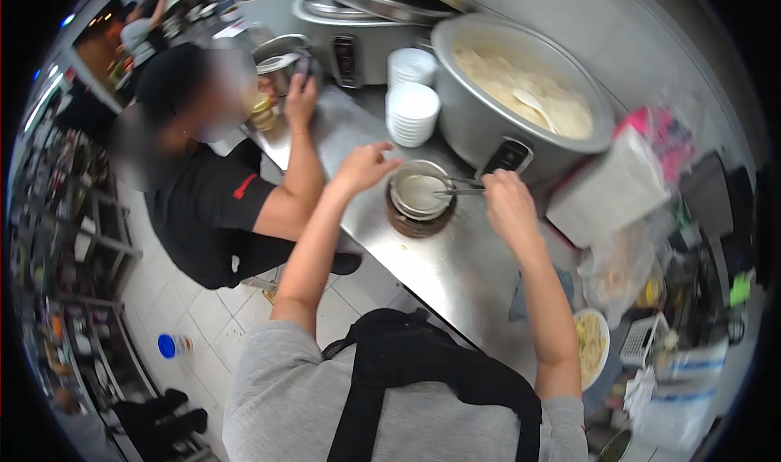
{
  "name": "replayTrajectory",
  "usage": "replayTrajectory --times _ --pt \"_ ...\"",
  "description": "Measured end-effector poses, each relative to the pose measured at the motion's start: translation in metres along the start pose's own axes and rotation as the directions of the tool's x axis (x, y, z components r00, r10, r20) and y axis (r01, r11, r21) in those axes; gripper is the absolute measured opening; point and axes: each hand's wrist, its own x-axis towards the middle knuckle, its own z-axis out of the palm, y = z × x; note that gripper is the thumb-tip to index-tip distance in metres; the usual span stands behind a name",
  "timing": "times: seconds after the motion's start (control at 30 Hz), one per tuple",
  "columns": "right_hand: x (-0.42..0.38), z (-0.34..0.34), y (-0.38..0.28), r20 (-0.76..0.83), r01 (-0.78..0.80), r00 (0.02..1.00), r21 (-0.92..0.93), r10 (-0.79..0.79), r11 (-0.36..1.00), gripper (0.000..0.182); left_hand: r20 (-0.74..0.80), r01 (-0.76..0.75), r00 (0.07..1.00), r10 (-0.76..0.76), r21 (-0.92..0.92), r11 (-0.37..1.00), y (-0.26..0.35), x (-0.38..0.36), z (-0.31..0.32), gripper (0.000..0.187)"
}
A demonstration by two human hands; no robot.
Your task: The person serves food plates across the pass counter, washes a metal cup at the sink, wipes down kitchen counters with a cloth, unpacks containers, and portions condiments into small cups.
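A small metal bowl [419, 192] sits in a dark round holder [416, 222] on the steel counter [455, 275]. My right hand [508, 206] grips metal tongs [460, 187] whose tips lie across the bowl's rim. My left hand [362, 167] hovers at the bowl's left edge with its fingers spread and nothing in them; I cannot tell whether it touches the rim. My grey shirt and black apron straps fill the bottom of the view.
A big open rice cooker [521, 96] with rice and a white paddle stands behind the bowl, beside stacked white bowls [412, 104]. At left a co-worker in black [203, 202] has a hand on a metal container [281, 59]. A white box [606, 189], plastic bags and a plate of food [590, 344] are at right.
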Motion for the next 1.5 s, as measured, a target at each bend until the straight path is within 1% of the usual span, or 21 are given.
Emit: replayTrajectory --times 0.07,0.17,0.3,0.37,0.47,0.5,0.53,0.6,0.63,0.7,0.77,0.87,0.97,1.0,1.03,1.07,1.1,1.33,1.4,1.43,1.5 --pt "0.014 -0.010 0.000 -0.005 -0.012 1.000 0.026 0.012 1.000 0.014 -0.137 -0.083 0.987 0.080 -0.018 0.996 0.006 -0.029 -0.006 0.037" --pt "0.016 -0.007 0.005 0.043 0.043 0.998 0.019 -0.044 0.999 0.013 -0.112 -0.004 0.994 -0.016 -0.182 0.983 0.026 -0.084 -0.011 0.033" --pt "0.000 -0.003 0.006 0.031 0.083 0.996 0.061 -0.085 0.995 0.013 0.232 0.186 0.967 -0.107 -0.353 0.917 0.012 -0.163 -0.001 0.032" --pt "-0.006 -0.004 0.008 0.010 0.084 0.996 0.135 -0.086 0.987 0.015 0.365 0.378 0.900 -0.239 -0.381 0.844 -0.004 -0.206 0.005 0.033" --pt "-0.012 0.013 0.041 -0.045 0.102 0.995 0.328 -0.093 0.939 0.018 0.386 0.613 0.764 -0.517 -0.183 0.769 -0.049 -0.283 0.026 0.041" --pt "-0.015 0.020 0.052 0.178 -0.212 0.976 0.626 0.128 0.750 0.018 0.383 0.664 0.708 -0.593 -0.077 0.744 -0.070 -0.316 0.035 0.043" --pt "-0.019 0.026 0.058 0.462 -0.522 0.853 0.749 0.244 0.407 0.018 0.386 0.754 0.622 -0.681 -0.061 0.654 -0.088 -0.349 0.045 0.045" --pt "-0.016 0.032 0.058 0.555 -0.545 0.815 0.832 0.168 -0.107 0.020 0.401 0.874 0.462 -0.791 -0.056 0.483 -0.112 -0.406 0.058 0.047" --pt "-0.006 0.031 0.053 0.553 -0.509 0.822 0.821 0.137 -0.260 0.022 0.416 0.912 0.391 -0.821 -0.060 0.405 -0.120 -0.431 0.061 0.047" --pt "0.034 0.012 0.022 0.488 -0.384 0.853 0.827 0.184 -0.411 0.026 0.451 0.945 0.288 -0.845 0.010 0.328 -0.135 -0.468 0.065 0.049" --pt "0.091 0.012 0.009 0.344 -0.310 0.939 0.850 0.001 -0.426 0.029 0.448 0.968 0.239 -0.861 -0.040 0.248 -0.149 -0.493 0.070 0.050" --pt "0.200 0.010 -0.050 0.202 -0.185 0.979 0.941 0.031 -0.284 0.023 0.461 0.978 0.194 -0.866 -0.163 0.133 -0.177 -0.516 0.079 0.049" --pt "0.328 0.043 -0.098 0.134 -0.130 0.991 0.982 -0.023 0.139 0.023 0.425 0.967 0.196 -0.884 -0.232 0.102 -0.203 -0.530 0.089 0.047" --pt "0.364 0.059 -0.119 0.061 -0.071 0.997 0.925 0.039 0.374 0.028 0.417 0.963 0.190 -0.889 -0.256 0.086 -0.212 -0.530 0.090 0.047" --pt "0.408 0.092 -0.132 0.060 -0.089 0.995 0.876 0.076 0.474 0.030 0.375 0.962 0.207 -0.904 -0.246 0.118 -0.214 -0.526 0.084 0.047" --pt "0.463 0.137 -0.138 0.036 -0.036 0.999 0.647 0.016 0.761 0.029 0.337 0.961 0.223 -0.915 -0.232 0.149 -0.201 -0.519 0.072 0.047" --pt "0.475 0.135 -0.161 0.027 0.099 0.992 0.440 -0.123 0.893 0.027 0.295 0.955 0.230 -0.927 -0.251 0.157 -0.176 -0.503 0.052 0.047" --pt "0.518 0.211 -0.236 0.235 0.033 0.971 0.070 -0.048 0.997 0.026 0.227 0.975 0.133 -0.965 -0.203 0.087 -0.233 -0.557 0.085 0.048" --pt "0.528 0.222 -0.238 0.297 0.013 0.955 0.040 -0.024 0.999 0.028 0.174 0.982 0.178 -0.969 -0.099 0.162 -0.248 -0.566 0.088 0.051" --pt "0.532 0.222 -0.238 0.312 0.003 0.950 0.055 -0.020 0.998 0.028 0.294 0.997 0.069 -0.953 -0.044 0.059 -0.248 -0.557 0.078 0.044" --pt "0.542 0.226 -0.228 0.371 -0.031 0.929 0.085 -0.003 0.996 0.029 0.390 0.986 0.133 -0.911 0.041 0.161 -0.254 -0.535 0.060 0.038"
